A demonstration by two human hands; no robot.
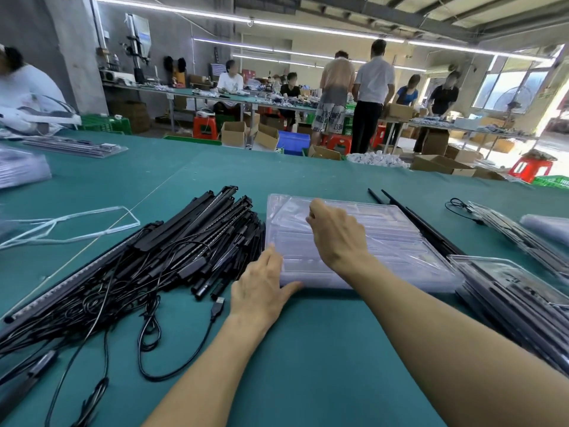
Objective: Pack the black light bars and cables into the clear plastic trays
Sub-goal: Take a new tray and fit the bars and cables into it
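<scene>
Clear plastic trays (397, 241) sit stacked at 12 o'clock on the desk (308, 349). Black light bars (200, 235) and cables (217, 305) lie heaped at 9 o'clock. Left hand (261, 291) lies open, pressing the stack's near-left corner. Right hand (335, 232) curls on top; grip unconfirmed. Risk: nested trays may lift together, or the stack may slide into the heap.

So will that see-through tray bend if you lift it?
Probably light and bendy: the clear trays look thin. Likely slippery too, smooth plastic stacked on smooth plastic, and the left hand rests at the stack's corner. Lying flat, it shouldn't roll.
</scene>
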